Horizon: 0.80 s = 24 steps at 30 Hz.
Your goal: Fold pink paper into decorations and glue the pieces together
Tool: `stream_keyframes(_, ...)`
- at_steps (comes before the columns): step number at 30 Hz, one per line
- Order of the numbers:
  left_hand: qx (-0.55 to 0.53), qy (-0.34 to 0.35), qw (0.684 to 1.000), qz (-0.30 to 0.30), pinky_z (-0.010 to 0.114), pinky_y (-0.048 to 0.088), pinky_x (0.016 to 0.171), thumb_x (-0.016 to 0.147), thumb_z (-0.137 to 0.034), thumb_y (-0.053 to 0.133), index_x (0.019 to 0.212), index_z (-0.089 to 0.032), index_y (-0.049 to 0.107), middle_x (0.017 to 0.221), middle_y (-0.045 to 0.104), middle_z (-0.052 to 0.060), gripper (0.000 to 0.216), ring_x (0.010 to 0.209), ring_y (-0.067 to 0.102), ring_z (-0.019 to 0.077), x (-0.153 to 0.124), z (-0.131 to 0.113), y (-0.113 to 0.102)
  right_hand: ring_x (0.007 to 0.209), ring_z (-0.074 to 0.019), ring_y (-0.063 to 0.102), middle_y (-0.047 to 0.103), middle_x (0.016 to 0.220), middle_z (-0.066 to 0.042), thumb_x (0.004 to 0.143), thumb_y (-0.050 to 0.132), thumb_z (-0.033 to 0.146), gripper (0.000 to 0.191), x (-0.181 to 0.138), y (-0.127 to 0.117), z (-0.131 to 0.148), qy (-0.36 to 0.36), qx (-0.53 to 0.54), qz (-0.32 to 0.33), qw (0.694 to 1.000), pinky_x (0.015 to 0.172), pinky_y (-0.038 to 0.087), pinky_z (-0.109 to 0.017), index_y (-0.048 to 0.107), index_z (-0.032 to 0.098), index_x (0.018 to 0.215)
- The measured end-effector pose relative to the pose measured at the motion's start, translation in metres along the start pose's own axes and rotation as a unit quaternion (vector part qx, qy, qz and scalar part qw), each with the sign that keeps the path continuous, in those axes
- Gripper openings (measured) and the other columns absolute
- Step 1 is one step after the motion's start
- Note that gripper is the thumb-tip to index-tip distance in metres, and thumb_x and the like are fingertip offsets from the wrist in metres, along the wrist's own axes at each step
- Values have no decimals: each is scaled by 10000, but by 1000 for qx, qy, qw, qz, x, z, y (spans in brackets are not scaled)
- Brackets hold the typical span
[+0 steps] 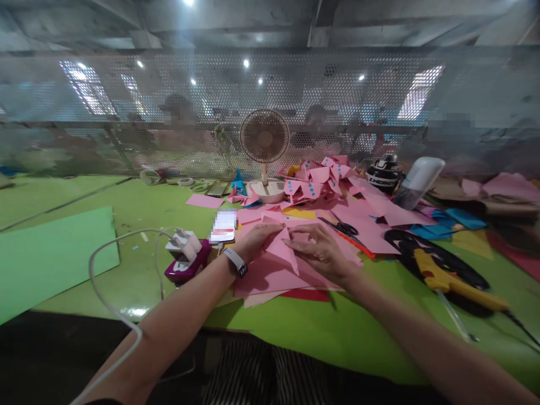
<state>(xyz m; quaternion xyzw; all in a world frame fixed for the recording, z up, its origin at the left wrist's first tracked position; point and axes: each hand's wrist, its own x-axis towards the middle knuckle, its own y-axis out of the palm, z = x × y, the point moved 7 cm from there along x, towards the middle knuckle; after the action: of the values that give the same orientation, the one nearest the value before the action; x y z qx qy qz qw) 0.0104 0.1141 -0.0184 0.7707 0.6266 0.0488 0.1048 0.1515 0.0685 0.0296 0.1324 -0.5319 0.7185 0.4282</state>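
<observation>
Two bare hands meet over a folded, pointed piece of pink paper (283, 253) at a glossy lime-green table (337, 323). The left hand (258, 237), a pale-banded watch (236, 262) at its wrist, closes its fingers on the upper part of the piece. The right hand (321, 251) curves in from the other side, fingers partly open and slightly spread, their tips at the piece's right edge; whether they pinch it cannot be told. The folded piece lies between the hands, above a stack of flat pink paper sheets (257, 281) with a red sheet (310, 295) jutting out beneath. Left of the stack sit a purple power block (185, 274) with white plug adapters (184, 243) and a phone with a lit screen (223, 225). Behind stands a round-headed desk fan (265, 138), beside a heap of folded pink paper pieces dotted with blue (320, 179). Black-handled scissors (348, 228) lie right of the hands, near a yellow glue gun (458, 286) resting across a black oval tray (396, 239).
</observation>
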Motion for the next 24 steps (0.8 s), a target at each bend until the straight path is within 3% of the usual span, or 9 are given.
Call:
stream_keyframes(3,-41,-11,998,36,232,458,598,660,-279,712,715,-114,643,740,668,61,186,656,591,127,0,2,7,1091,-213,498,609,1159,-13,818,586,259,280,3,1,4,-19,40,33,998,937,372,-414,643,381,1063)
stream_keyframes(5,-48,-11,999,16,198,420,510,664,-283,712,653,-121,623,622,629,23,185,543,547,89,0,3,4,1088,-216,507,654,1065,-10,810,600,286,242,3,2,0,-2,71,23,997,943,368,-413,662,375,1026)
stream_keyframes(8,-48,4,999,-13,169,344,421,684,-307,704,597,-126,598,509,557,-19,227,428,463,50,-1,1,2,1027,-214,534,660,978,-28,795,616,329,152,0,1,-14,55,115,-44,991,902,398,-396,700,343,920)
stream_keyframes(12,-55,2,998,-11,179,381,463,685,-352,709,762,-124,658,668,644,25,246,540,553,86,-5,4,8,848,-198,567,642,869,-51,764,630,390,146,-5,0,-29,146,160,-115,970,804,441,-368,698,272,817)
stream_keyframes(15,-64,8,997,-38,184,392,485,669,-359,723,834,-145,671,748,668,32,275,597,578,100,-6,7,9,780,-185,563,640,810,-45,779,593,408,196,-3,3,-31,195,180,-107,958,727,455,-333,673,233,815)
stream_keyframes(19,-77,3,994,-79,186,370,467,649,-340,738,810,-162,671,707,665,9,250,542,547,84,-6,10,8,746,-163,573,644,782,-37,809,547,373,210,-1,8,-31,221,219,-82,947,720,449,-306,642,187,783)
stream_keyframes(24,-78,16,995,-60,204,362,464,658,-354,722,754,-153,649,631,643,-4,234,508,530,90,-9,7,16,714,-158,572,631,768,-37,784,567,359,190,-6,11,-45,259,216,-101,936,686,448,-297,605,174,804)
